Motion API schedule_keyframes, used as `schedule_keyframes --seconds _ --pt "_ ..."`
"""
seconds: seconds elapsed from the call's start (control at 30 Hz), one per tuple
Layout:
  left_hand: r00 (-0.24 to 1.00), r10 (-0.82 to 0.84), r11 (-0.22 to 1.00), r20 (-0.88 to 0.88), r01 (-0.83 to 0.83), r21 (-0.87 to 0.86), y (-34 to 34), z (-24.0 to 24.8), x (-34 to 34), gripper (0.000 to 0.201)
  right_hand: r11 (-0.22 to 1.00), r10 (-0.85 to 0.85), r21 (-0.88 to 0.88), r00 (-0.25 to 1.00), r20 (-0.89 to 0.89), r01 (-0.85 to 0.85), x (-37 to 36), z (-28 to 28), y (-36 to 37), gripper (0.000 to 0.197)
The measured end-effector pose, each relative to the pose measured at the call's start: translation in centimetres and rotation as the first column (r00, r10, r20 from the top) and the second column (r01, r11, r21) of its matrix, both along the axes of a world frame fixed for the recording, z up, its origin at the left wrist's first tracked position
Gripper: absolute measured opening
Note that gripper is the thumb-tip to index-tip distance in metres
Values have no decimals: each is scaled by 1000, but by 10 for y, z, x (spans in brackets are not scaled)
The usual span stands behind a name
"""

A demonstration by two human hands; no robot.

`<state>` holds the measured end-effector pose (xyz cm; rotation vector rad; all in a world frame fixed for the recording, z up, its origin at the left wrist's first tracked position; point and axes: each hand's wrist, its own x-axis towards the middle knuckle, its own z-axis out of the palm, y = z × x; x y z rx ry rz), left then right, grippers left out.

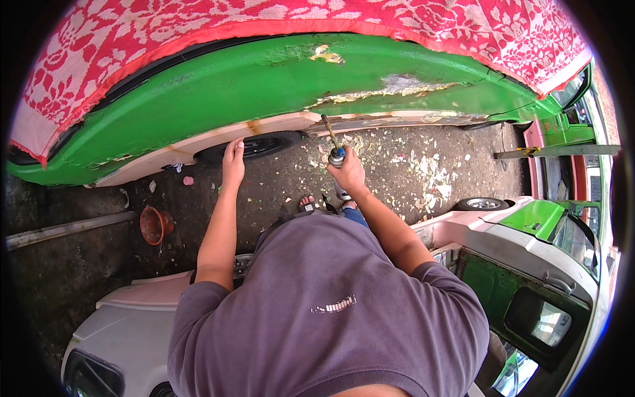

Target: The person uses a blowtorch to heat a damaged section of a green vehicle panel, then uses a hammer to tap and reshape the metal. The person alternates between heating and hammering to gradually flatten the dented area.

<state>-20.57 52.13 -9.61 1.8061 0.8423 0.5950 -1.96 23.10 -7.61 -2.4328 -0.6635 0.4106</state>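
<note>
In my right hand (349, 173) is a gas blowtorch (337, 155), gripped around its body, with a blue knob and a long brass-coloured tube. The tube points away from me, its tip close to the lower edge of a green vehicle panel (218, 86). I cannot make out a flame. Near that tip, a long patch of lifted paint (397, 87) exposes a pale, rough layer. My left hand (233, 159) is raised with its fingers stretched out, holding nothing, in front of the vehicle's tyre (258, 147).
Paint flakes (430, 175) litter the ground. A red patterned cloth (218, 30) covers the vehicle's upper part. To the left are an orange bucket (153, 225) and a metal bar (73, 228). Pink-and-white vehicle parts (142, 311) stand behind me; another green-and-white vehicle (509, 241) stands right.
</note>
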Motion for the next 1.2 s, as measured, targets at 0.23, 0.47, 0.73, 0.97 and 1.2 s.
schedule_keyframes --seconds 0.23,0.47,0.73,0.97,1.2 --pt "1000 12 1000 28 -12 -13 3 -4 3 36 992 -103 70 994 29 101 5 2 -4 69" --pt "1000 -3 1000 10 3 20 -4 1 14 35 997 -76 30 997 10 75 7 4 -11 69" --pt "1000 -28 1000 9 28 -6 -7 1 26 35 989 -129 85 990 53 124 18 3 -23 68" --pt "999 -44 999 22 44 -14 -11 1 38 34 990 -136 36 991 10 136 20 11 -26 70" --pt "998 -58 998 33 58 -15 -11 -6 44 35 988 -147 45 988 52 145 34 -2 -35 69"
